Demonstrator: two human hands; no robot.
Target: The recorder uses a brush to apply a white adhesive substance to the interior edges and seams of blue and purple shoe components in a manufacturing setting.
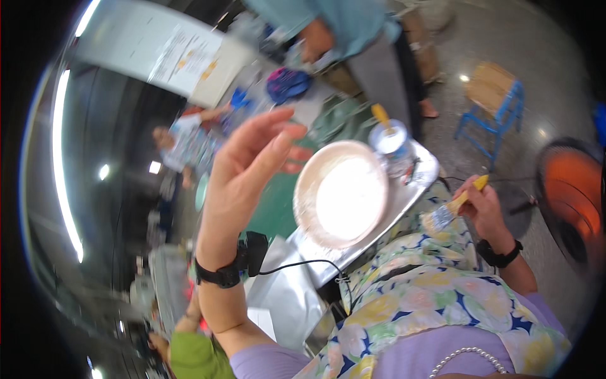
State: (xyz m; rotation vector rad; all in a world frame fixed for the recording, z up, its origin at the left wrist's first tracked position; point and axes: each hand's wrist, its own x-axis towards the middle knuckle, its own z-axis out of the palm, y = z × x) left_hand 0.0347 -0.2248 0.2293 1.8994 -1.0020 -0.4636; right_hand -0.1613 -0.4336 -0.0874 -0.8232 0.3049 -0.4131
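Observation:
My left hand [255,155] is raised beside a pale pinkish round bowl [304,205], its fingers loosely curled and apart with nothing between them. White material, glaring in the light, fills the inside of the bowl. In my right hand [486,205] is a paintbrush [456,203] with a yellow handle; its whitish bristles hang over my floral apron [404,252]. The bowl rests on a shiny metal tray [426,167]. Behind it on the tray stands a clear cup [394,151] with white contents and a yellow handle sticking up.
A green surface [271,205] lies left of the bowl, with dark green cloth [344,120] beyond. Another person in blue [353,28] stands across the table. To the right are a blue-framed stool [495,104] and a round fan [571,199]. A person in green [199,354] is lower left.

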